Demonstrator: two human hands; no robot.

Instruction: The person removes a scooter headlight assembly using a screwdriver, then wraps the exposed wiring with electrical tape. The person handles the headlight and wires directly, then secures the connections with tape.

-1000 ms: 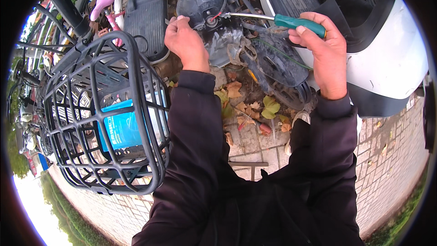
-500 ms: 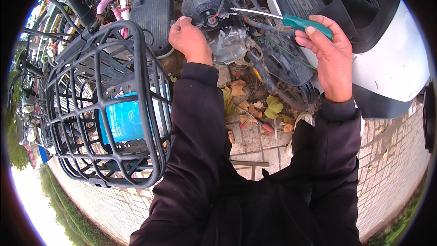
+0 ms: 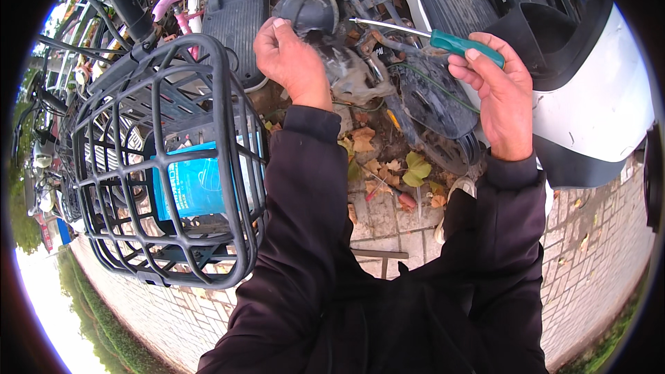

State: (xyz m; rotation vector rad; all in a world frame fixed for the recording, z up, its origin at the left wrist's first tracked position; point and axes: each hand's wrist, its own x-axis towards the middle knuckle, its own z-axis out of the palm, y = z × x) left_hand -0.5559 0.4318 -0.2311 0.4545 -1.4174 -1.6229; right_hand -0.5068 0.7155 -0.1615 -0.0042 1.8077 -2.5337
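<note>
The right hand (image 3: 500, 93), fingers curled and thumb laid along the grip, has hold of a screwdriver (image 3: 467, 48) with a translucent green handle and a long, slim, bright metal shaft. The tool slants slightly up and leftward, its tip near a dusty, dark rounded housing (image 3: 317, 10) but apart from it. The left hand (image 3: 294, 62) is raised just beside that housing, thumb and forefinger pinched together; whether they grip anything small, I cannot tell. Both forearms wear dark sleeves. Beyond stand a black basket (image 3: 163, 161) holding a blue package (image 3: 197, 190), a white scooter panel (image 3: 599, 114) and leaf-strewn brick paving (image 3: 589, 256).
</note>
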